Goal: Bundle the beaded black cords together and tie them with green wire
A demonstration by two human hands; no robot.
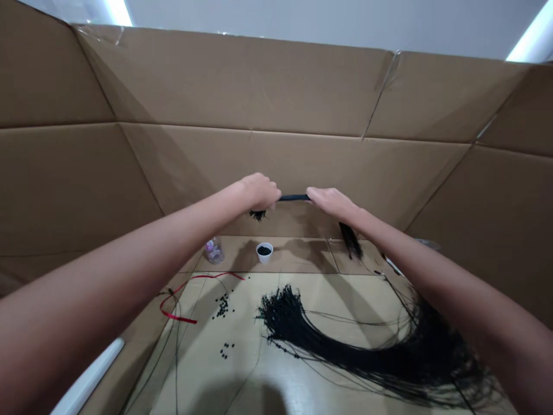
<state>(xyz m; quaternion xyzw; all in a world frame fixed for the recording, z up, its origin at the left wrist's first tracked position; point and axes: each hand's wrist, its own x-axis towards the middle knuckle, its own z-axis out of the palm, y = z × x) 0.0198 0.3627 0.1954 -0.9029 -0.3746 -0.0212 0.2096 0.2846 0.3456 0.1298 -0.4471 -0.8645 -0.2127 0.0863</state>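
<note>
Left hand [261, 192] and right hand [332, 202] grip a slim, seemingly gathered black-strand bundle [294, 197]. A thicker, curved black-strand hank [345, 347] lies unheld

Slim black bundle [294, 197], nearly level

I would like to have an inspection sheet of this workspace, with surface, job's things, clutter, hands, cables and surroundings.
Surface: pale board, with shadows; a large black heap of strands lies on it.
Job's things: black bundle, held raised, its middle showing between the hands; dark ends show below both.
Clutter: loose beads, red ribbon, clear bottle, white cup with small black pieces inside.
Hands: left hand and right hand both closed on the bundle, apart from each other.
Cables: nothing seen that is clearly a cable; thin loose strands at left.
Surroundings: cardboard walls; a white object at lower left, partly hidden.
</note>
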